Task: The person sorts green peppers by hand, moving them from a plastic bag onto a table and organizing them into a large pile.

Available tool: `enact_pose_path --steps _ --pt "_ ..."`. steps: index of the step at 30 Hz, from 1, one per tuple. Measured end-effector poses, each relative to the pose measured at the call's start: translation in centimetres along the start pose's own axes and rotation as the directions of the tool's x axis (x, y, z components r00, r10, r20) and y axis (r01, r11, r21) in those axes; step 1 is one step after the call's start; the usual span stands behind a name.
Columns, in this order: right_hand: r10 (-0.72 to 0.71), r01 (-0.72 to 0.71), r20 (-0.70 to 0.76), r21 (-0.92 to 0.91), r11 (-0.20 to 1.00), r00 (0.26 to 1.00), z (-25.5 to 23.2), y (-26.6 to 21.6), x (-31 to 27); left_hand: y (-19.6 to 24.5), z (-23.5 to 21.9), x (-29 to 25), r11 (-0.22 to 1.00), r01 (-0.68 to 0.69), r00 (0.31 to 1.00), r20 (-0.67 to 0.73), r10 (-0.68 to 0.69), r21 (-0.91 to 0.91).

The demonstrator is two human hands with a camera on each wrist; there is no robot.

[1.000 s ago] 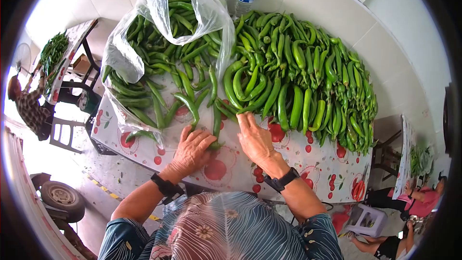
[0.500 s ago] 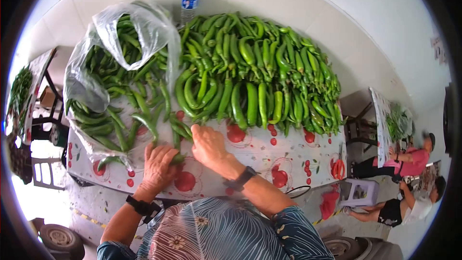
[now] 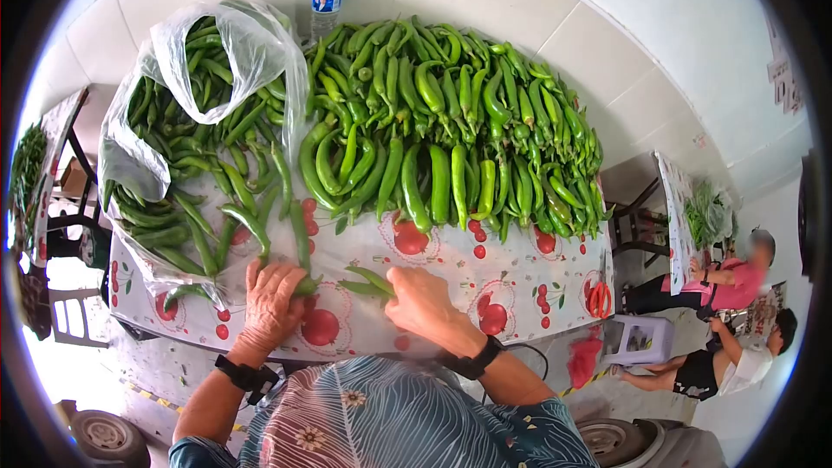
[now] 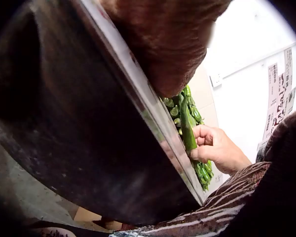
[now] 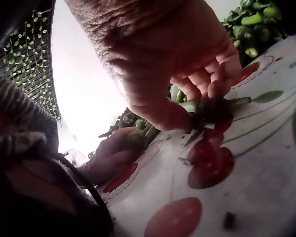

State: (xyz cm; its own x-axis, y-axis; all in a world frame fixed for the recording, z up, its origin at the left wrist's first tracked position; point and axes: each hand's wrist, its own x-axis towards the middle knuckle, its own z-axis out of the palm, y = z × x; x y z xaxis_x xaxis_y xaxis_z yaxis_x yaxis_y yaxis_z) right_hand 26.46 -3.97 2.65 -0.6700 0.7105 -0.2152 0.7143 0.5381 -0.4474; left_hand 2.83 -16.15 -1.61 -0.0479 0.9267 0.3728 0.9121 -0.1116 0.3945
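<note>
Right hand (image 3: 425, 305) is pinching slim, glossy green peppers (image 3: 371, 279) (looks like two, overlapping) between thumb and fingers; free ends are pointing away from the palm, over the near part of the white, cherry-printed surface (image 3: 520, 262); can't tell whether they're touching it. Left hand (image 3: 274, 302) is lying over the near end of the loose peppers, with one smooth green pepper end (image 3: 306, 286) showing beside the thumb; can't tell if those fingers are gripping it or just covering it.

Handling, my guess: each pepper is behaving as light and fairly stiff; smooth skin may be slipping under a dry pinch; thin tips and stems are probably snapping first, so the thick middle is offering the safest hold; a light squeeze should be enough.

Edges and room: surface's front edge is running beneath the forearms; the layered pile of green peppers (image 3: 451, 121) is bounding the far side; the cloudy, see-through plastic bag (image 3: 143, 169) is crowding the left; open strip is running rightward from the right hand to the red looped object (image 3: 599, 300) (scissors, probably) near the right end.
</note>
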Motion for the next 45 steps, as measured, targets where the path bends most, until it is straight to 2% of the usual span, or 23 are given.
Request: enact_pose_path --steps 4,5,7,9,10,12,14,17,20,23,24,27,30,33,34,37,39,41,43,45 --pt "0.198 -0.235 0.274 0.111 0.966 0.941 -3.5 0.0 -1.2 0.0 0.0 0.0 1.0 0.012 1.0 0.024 -0.012 0.01" --pt "0.207 -0.288 0.264 0.319 0.903 0.942 -3.8 0.6 -1.8 0.0 -0.1 0.0 1.0 0.013 0.999 0.03 -0.014 0.014" --pt "0.229 -0.339 0.25 0.678 0.653 0.941 -4.6 2.3 -3.0 0.0 -0.1 0.0 1.0 0.015 0.999 0.035 -0.015 0.013" --pt "0.321 -0.262 0.053 0.709 0.654 0.946 -5.3 5.5 -3.0 0.0 0.0 -0.1 1.0 0.018 0.999 0.035 -0.018 0.013" --pt "0.376 -0.21 -0.063 0.738 0.641 0.925 -6.5 6.7 -2.8 0.0 0.0 -0.1 1.0 0.016 0.999 0.033 -0.017 0.014" --pt "0.56 -0.295 -0.204 0.681 0.67 0.803 -9.3 8.9 -1.9 -0.1 0.0 -0.1 1.0 0.013 0.999 0.03 -0.013 0.015" --pt "0.539 -0.372 -0.427 0.415 0.83 0.726 -10.8 12.4 -0.9 -0.1 0.0 0.0 1.0 0.01 1.0 0.026 -0.01 0.013" --pt "0.579 -0.51 -0.493 0.282 0.812 0.649 -13.0 14.3 0.7 -0.1 0.1 -0.1 1.0 -0.001 1.0 0.021 0.001 0.014" --pt "0.552 -0.612 -0.561 0.101 0.785 0.616 -13.0 16.0 2.6 -0.2 0.1 -0.2 1.0 -0.004 1.0 0.022 0.004 0.009" --pt "0.509 -0.573 -0.561 0.074 0.816 0.653 -12.1 17.0 3.3 -0.1 -0.2 -0.1 0.999 -0.011 0.999 0.044 0.009 0.038" --pt "0.536 -0.579 -0.531 0.1 0.809 0.656 -12.2 16.5 3.2 -0.2 -0.2 -0.2 0.999 -0.006 0.999 0.046 0.005 0.035" --pt "0.493 -0.547 -0.546 0.074 0.834 0.678 -11.4 17.8 2.9 -0.4 0.0 -0.2 1.0 -0.002 0.999 0.053 0.0 0.031" --pt "0.346 -0.37 -0.665 0.111 0.922 0.662 -10.7 18.4 2.5 -0.3 -0.2 -0.2 0.999 -0.006 0.999 0.054 0.004 0.036" --pt "0.34 -0.195 -0.575 0.3 0.934 0.745 -9.9 15.8 1.8 -0.5 0.3 -0.3 0.999 -0.017 0.999 0.034 0.016 0.046" --pt "0.299 -0.133 -0.52 0.332 0.934 0.8 -9.7 13.9 1.4 -0.4 0.2 -0.3 0.998 -0.019 0.999 0.029 0.018 0.058" --pt "0.25 -0.064 -0.307 0.508 0.859 0.918 -7.3 9.7 0.9 0.0 0.4 -0.4 1.0 0.006 1.0 0.013 -0.007 0.025" --pt "0.158 -0.047 -0.176 0.511 0.858 0.972 -5.6 7.1 0.9 0.2 1.0 -0.4 0.999 -0.05 0.998 0.048 0.05 -0.016" --pt "0.056 -0.03 -0.031 0.548 0.836 0.998 -3.9 4.7 0.7 1.5 0.8 0.1 0.985 -0.164 0.978 0.121 0.17 -0.058" --pt "-0.059 -0.022 0.111 0.614 0.789 0.992 -2.6 2.5 0.5 2.7 0.9 0.8 0.973 -0.164 0.971 0.15 0.188 -0.161" --pt "-0.133 -0.006 0.228 0.52 0.854 0.965 -1.9 0.5 0.2 2.8 1.1 1.1 0.958 -0.154 0.97 0.149 0.193 -0.24"
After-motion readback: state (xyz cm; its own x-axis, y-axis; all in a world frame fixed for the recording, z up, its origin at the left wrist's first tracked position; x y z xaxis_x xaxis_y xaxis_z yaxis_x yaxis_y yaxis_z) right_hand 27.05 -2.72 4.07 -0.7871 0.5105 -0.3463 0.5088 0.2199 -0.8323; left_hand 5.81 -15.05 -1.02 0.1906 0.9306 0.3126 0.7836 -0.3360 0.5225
